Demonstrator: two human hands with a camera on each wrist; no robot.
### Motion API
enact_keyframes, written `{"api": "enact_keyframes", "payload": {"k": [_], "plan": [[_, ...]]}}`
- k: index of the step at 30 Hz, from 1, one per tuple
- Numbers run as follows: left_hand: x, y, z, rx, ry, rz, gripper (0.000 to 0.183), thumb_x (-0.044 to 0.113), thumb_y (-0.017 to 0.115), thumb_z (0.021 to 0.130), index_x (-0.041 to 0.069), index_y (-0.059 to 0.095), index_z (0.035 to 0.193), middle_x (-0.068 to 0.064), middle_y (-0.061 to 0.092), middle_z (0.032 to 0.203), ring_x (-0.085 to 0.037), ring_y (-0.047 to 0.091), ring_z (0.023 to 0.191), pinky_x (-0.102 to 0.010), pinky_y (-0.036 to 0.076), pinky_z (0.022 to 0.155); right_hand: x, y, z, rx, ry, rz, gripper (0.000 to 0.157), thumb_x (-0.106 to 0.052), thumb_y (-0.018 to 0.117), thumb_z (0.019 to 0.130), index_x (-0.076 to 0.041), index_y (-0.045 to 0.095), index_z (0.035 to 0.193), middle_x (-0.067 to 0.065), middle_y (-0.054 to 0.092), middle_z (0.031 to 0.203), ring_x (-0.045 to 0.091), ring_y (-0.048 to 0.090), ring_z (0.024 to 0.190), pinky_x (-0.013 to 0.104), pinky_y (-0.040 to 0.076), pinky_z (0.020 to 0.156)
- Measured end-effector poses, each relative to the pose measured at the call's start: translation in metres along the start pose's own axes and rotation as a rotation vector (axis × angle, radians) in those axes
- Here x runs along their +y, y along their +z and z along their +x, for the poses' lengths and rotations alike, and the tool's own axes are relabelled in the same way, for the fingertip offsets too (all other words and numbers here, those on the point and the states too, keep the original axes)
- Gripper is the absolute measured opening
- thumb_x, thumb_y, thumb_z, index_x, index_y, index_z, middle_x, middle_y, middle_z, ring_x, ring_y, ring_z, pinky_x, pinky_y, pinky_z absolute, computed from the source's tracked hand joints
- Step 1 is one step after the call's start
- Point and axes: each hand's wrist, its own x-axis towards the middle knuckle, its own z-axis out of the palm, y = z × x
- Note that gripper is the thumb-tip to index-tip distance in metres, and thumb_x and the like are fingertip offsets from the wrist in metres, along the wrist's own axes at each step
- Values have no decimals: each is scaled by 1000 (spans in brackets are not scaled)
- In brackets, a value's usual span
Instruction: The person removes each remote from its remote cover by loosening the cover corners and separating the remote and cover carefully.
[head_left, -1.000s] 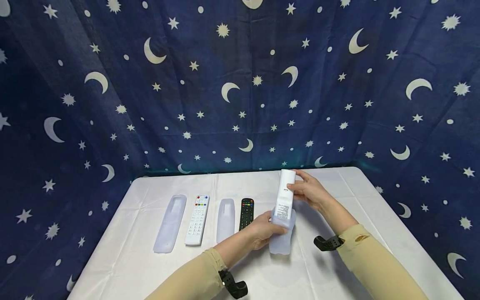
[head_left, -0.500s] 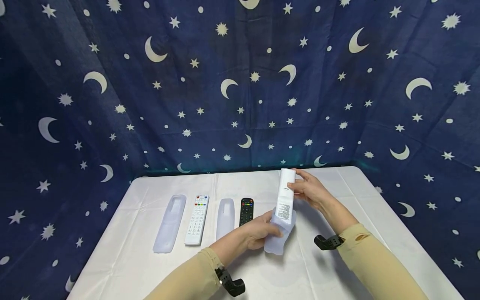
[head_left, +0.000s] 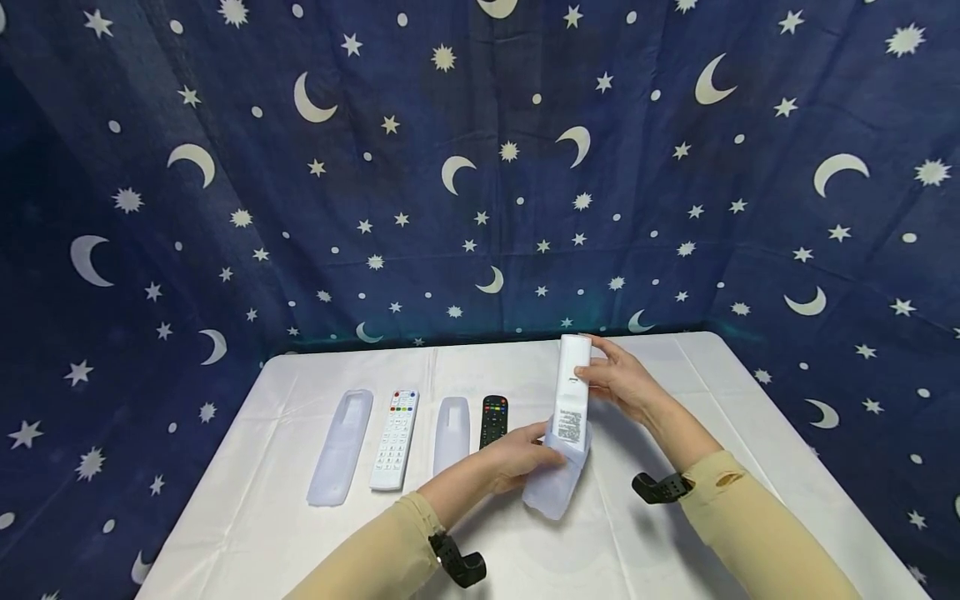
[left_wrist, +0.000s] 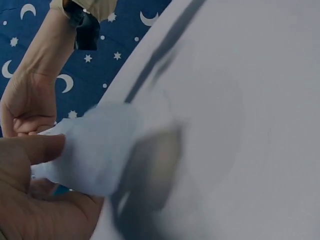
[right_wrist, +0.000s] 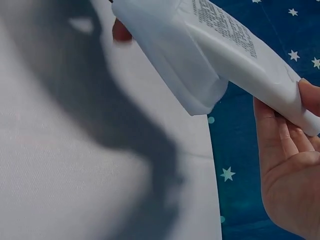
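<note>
My right hand [head_left: 618, 385] grips the far end of a white remote control [head_left: 573, 362], its back with the printed label turned up. The near end of the remote sits inside a translucent silicone remote cover [head_left: 553, 490], which my left hand [head_left: 516, 460] pinches. In the left wrist view, the thumb of my left hand [left_wrist: 30, 190] lies on the cover [left_wrist: 102, 150]. From the right wrist, the cover [right_wrist: 192, 82] lies loose around part of the remote [right_wrist: 250, 72], and my right hand [right_wrist: 290, 175] holds the bare end between thumb and fingers.
On the white table [head_left: 247, 542], left of my hands, lie a long translucent cover [head_left: 341, 450], a white remote [head_left: 393, 442], a shorter translucent cover [head_left: 452, 433] and a black remote [head_left: 493, 421], partly hidden by my left hand. A star-patterned curtain [head_left: 405, 192] hangs behind.
The cover's loose near end has swung left and toward me, together with a small shift of my left hand. My right hand and the remote have hardly moved.
</note>
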Motion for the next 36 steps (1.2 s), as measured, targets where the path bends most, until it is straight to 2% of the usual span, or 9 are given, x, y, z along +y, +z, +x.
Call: {"api": "enact_keyframes", "payload": {"k": [3,5,8,16,22,26,30,33,36], "plan": [[4,1,0,62,27,124,44,0,72,89,3,63,132,-11,66,101,-24,66,93,-43,57,83,0,1,0,8,31,2,75,-8,68,97,2,26,158,19,60,134,14,69,95,32,58,84],[6,2,-1,88,46,188,35,2,74,87,2,66,121,-10,67,96,-22,66,89,-39,56,80,1,1,0,16,63,-5,73,-11,69,97,4,29,156,19,58,136,13,70,95,31,57,84],[7,0,-1,104,47,225,31,4,77,86,4,69,116,-8,68,94,-20,66,86,-36,56,77,3,1,0,14,92,-24,70,-12,70,96,2,33,153,18,59,133,16,70,95,32,58,83],[10,-8,2,47,-36,153,41,2,76,88,8,68,128,-8,67,101,-20,63,88,-32,53,72,4,0,-2,-37,75,-42,68,-9,72,95,-2,35,152,15,64,124,22,70,97,39,58,84],[5,-8,3,33,-20,19,49,-12,70,86,3,64,133,-12,70,105,-25,67,98,-42,57,86,5,1,0,-24,68,-11,68,-7,70,96,-1,34,154,8,70,115,19,71,94,36,60,81],[4,-7,3,19,-17,-40,57,-13,67,86,5,61,139,-12,71,109,-27,68,102,-45,57,88,4,2,1,2,74,0,69,-6,69,96,-2,34,155,8,69,117,18,71,93,35,60,80],[3,-8,3,-55,-29,-109,67,-15,61,87,9,51,150,-14,69,115,-28,66,106,-43,56,89,2,3,2,30,75,3,70,-6,70,95,-2,34,156,9,68,120,17,71,93,36,59,81],[2,-11,2,-144,-42,-137,76,-15,58,87,11,42,156,-16,66,119,-28,65,109,-43,55,92,1,3,1,40,81,-10,72,-6,69,95,-1,32,157,11,67,122,17,70,93,34,59,80],[1,-12,0,-203,-49,-143,83,-16,58,85,14,36,159,-15,65,120,-27,64,108,-43,54,93,2,2,1,52,89,-22,74,-6,70,95,-2,31,158,13,66,125,16,71,92,33,59,79]]}}
